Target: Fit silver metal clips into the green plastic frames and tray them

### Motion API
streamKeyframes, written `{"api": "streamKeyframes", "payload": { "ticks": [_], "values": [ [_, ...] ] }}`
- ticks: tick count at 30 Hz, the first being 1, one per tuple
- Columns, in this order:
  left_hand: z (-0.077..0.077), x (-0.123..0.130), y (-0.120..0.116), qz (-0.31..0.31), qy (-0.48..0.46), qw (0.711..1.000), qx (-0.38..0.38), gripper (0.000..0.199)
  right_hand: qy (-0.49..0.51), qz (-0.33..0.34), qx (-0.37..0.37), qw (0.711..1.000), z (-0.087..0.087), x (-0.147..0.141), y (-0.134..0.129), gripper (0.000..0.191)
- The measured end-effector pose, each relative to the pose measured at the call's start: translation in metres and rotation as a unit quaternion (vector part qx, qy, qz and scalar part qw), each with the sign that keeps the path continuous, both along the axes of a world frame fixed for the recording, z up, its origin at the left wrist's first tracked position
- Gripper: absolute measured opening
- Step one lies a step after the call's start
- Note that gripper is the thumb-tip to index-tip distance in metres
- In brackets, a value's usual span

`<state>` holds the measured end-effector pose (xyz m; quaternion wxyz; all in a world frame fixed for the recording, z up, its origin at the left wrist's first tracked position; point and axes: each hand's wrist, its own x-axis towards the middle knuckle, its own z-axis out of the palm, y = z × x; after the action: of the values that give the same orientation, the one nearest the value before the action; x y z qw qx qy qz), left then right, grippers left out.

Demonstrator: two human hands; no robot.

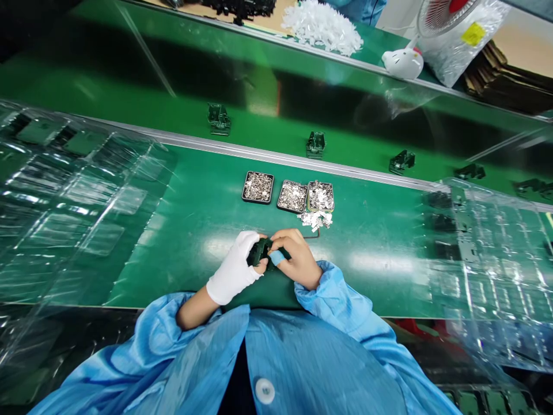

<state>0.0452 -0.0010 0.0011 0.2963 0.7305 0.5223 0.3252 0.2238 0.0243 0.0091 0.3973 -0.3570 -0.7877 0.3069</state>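
Note:
My left hand (pixel 239 262), in a white glove with bare fingertips, is closed around a small dark green plastic part (pixel 260 252). From the other side my right hand (pixel 295 256), with a blue wrap on one finger, pinches at the same part; whether a tiny piece sits between its fingertips is hidden. Just beyond the hands lies a loose pile of silvery metal pieces (pixel 317 219), with a thin bent rod (pixel 314 234) beside it. Behind are a left tray (pixel 258 202), a middle tray (pixel 290 210) and a right tray (pixel 332 208), all filled with small metal pieces.
Clear compartmented plastic trays lie at left (pixel 82 202) and right (pixel 488 248). Several dark green parts, one being a molded part (pixel 315 144), stand along the green strip behind a metal rail (pixel 268 157). A shelf above holds white pieces (pixel 324 26) and a fan (pixel 444 14).

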Motion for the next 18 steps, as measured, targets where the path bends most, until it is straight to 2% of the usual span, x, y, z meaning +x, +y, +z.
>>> {"api": "streamKeyframes", "payload": {
  "ticks": [7, 14, 18],
  "values": [
    [0.0002, 0.0003, -0.0017, -0.026, 0.002, 1.0, 0.006, 0.036, -0.019, 0.011, -0.019, 1.0, -0.0013, 0.0003, 0.0004, 0.013],
    [0.0017, 0.0013, -0.0024, -0.027, 0.0, 1.0, -0.011, 0.036, -0.032, 0.017, -0.041, 0.999, 0.0, 0.0007, -0.0003, 0.012],
    [0.0029, 0.0037, -0.0025, -0.029, 0.026, 0.999, 0.011, 0.036, -0.03, 0.007, -0.044, 0.999, -0.0001, 0.0007, -0.0006, 0.013]
  ]
}}
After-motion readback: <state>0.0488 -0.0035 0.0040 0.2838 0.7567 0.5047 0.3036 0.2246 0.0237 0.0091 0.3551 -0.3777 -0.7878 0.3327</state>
